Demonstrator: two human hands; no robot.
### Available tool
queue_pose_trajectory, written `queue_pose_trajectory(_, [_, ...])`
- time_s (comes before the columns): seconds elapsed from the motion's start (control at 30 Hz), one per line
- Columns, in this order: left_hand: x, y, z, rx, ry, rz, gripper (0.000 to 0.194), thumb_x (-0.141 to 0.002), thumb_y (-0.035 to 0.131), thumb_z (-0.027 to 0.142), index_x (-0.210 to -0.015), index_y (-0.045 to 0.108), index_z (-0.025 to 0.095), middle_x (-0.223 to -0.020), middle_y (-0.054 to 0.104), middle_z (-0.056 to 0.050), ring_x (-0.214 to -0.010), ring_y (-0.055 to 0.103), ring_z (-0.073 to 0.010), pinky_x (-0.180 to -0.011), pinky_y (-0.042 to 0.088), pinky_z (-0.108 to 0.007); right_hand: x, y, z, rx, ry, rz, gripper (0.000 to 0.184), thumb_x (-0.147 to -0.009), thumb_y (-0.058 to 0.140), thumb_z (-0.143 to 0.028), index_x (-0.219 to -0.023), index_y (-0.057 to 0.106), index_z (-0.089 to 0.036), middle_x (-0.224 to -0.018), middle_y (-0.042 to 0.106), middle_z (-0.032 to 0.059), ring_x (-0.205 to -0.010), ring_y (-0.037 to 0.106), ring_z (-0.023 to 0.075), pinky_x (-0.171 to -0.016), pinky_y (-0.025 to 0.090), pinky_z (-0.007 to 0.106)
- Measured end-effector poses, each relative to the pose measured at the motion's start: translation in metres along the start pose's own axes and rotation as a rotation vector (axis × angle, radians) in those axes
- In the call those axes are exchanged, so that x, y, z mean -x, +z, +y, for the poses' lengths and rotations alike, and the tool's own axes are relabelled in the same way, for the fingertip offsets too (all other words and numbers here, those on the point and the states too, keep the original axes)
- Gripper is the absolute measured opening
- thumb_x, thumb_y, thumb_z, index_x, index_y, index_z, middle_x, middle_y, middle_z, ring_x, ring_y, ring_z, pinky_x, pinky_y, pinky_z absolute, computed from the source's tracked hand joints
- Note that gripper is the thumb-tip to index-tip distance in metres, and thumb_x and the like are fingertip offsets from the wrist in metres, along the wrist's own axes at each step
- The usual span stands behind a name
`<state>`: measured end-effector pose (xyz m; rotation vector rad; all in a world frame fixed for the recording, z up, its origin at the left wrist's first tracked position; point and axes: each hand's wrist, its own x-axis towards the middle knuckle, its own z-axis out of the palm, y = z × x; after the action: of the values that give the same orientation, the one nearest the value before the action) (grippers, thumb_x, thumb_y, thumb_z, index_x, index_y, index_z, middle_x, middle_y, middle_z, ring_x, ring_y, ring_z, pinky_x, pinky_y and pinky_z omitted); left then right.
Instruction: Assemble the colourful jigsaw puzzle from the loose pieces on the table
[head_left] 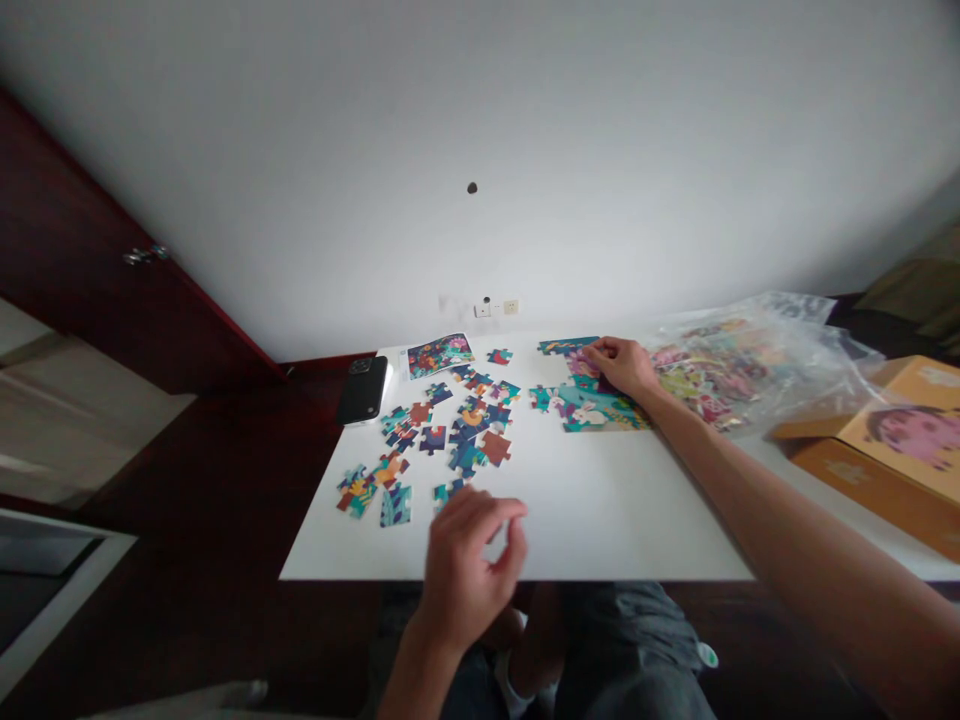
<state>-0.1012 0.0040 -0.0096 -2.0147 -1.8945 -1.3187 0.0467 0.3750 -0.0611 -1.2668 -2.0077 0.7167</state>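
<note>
My right hand (624,366) reaches across the table to a partly joined jigsaw puzzle (592,412). Its fingertips are pinched at a pink and purple puzzle piece (579,362) on the upper part of the puzzle, and the palm hides some of the joined area. Over the front edge of the table hovers my left hand (472,555), loosely curled, with a gap between thumb and index finger and nothing seen between them. Just beyond it lie several loose puzzle pieces (433,439), some overlapping. A small picture sheet (440,354) rests behind them.
A black phone (363,390) lies on a white object at the table's left edge. Clear plastic bags (720,370) with colourful pieces are on the right, beside an orange cardboard box (892,450). The white table (585,520) stands against the wall.
</note>
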Motion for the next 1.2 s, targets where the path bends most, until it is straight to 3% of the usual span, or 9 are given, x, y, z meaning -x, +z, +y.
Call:
queue_pose_trajectory(0.13, [0.043,-0.056,-0.047,-0.326,-0.233,0.243,0.011,-0.097,0.061,0.022,-0.102,0.071,0.023,-0.096,0.068,-0.005,-0.093,0.064,-0.0212,-0.082,0.051,-0.033,0.003,-0.002,-0.007,0.011,0.006,-0.009,0.042,-0.088,0.06,-0.055,-0.093,0.078,-0.018,-0.066,0.071,0.0042,-0.055,0.059,0.0167,-0.054,0.036,0.027])
queue_pose_trajectory(0.2, [0.057,-0.079,-0.071,-0.508,-0.323,0.294,0.014,-0.097,0.061,0.032,-0.103,0.07,0.024,-0.103,0.068,-0.007,-0.098,0.064,-0.025,-0.089,0.051,-0.038,0.006,-0.004,-0.013,0.011,0.015,-0.016,0.039,-0.089,0.06,-0.052,-0.091,0.078,-0.017,-0.066,0.071,0.0038,-0.052,0.058,0.0156,-0.054,0.037,0.027])
queue_pose_trajectory(0.3, [0.068,-0.101,-0.101,-0.648,-0.463,0.134,0.042,-0.094,0.06,0.05,-0.126,0.064,0.022,-0.125,0.067,-0.012,-0.114,0.061,-0.032,-0.103,0.046,-0.047,0.009,-0.007,-0.02,0.008,0.018,-0.012,0.036,-0.089,0.062,-0.049,-0.088,0.077,-0.017,-0.065,0.07,0.0034,-0.05,0.057,0.0151,-0.053,0.037,0.027])
queue_pose_trajectory(0.4, [0.071,-0.109,-0.118,-0.645,-0.534,-0.016,0.058,-0.089,0.058,0.06,-0.132,0.063,0.021,-0.128,0.068,-0.014,-0.115,0.062,-0.0344,-0.104,0.046,-0.049,0.011,-0.008,-0.022,-0.003,0.015,-0.024,0.037,-0.089,0.061,-0.05,-0.089,0.077,-0.017,-0.064,0.07,0.0033,-0.049,0.057,0.0152,-0.052,0.037,0.027])
queue_pose_trajectory(0.5, [0.071,-0.11,-0.121,-0.637,-0.604,-0.053,0.054,-0.092,0.055,0.059,-0.131,0.067,0.024,-0.122,0.07,-0.011,-0.106,0.063,-0.0328,-0.097,0.049,-0.046,0.01,-0.008,-0.021,0.006,0.013,-0.029,0.036,-0.09,0.061,-0.05,-0.09,0.077,-0.017,-0.065,0.071,0.0032,-0.049,0.058,0.0152,-0.053,0.037,0.027])
queue_pose_trajectory(0.67, [0.067,-0.11,-0.116,-0.676,-0.66,0.066,0.053,-0.091,0.057,0.057,-0.132,0.067,0.025,-0.119,0.071,-0.009,-0.101,0.064,-0.0318,-0.089,0.051,-0.043,0.009,-0.007,-0.019,0.028,0.021,-0.021,0.035,-0.089,0.062,-0.048,-0.092,0.079,-0.017,-0.067,0.072,0.0033,-0.051,0.06,0.0155,-0.054,0.037,0.027])
queue_pose_trajectory(0.93, [0.046,-0.101,-0.126,-0.716,-0.418,0.151,0.043,-0.096,0.056,0.047,-0.128,0.066,0.021,-0.125,0.068,-0.013,-0.12,0.062,-0.0326,-0.11,0.042,-0.048,0.006,-0.005,-0.015,0.06,0.002,-0.011,0.034,-0.089,0.063,-0.047,-0.093,0.08,-0.018,-0.07,0.074,0.004,-0.059,0.062,0.0167,-0.057,0.037,0.027])
queue_pose_trajectory(1.2, [-0.006,-0.052,-0.076,-0.426,-0.324,0.089,0.027,-0.1,0.055,0.038,-0.113,0.075,0.026,-0.109,0.068,-0.008,-0.107,0.062,-0.0273,-0.098,0.049,-0.042,0.003,-0.003,-0.009,0.083,-0.019,-0.003,0.034,-0.089,0.063,-0.048,-0.092,0.08,-0.019,-0.071,0.074,0.0048,-0.064,0.063,0.0182,-0.059,0.037,0.027])
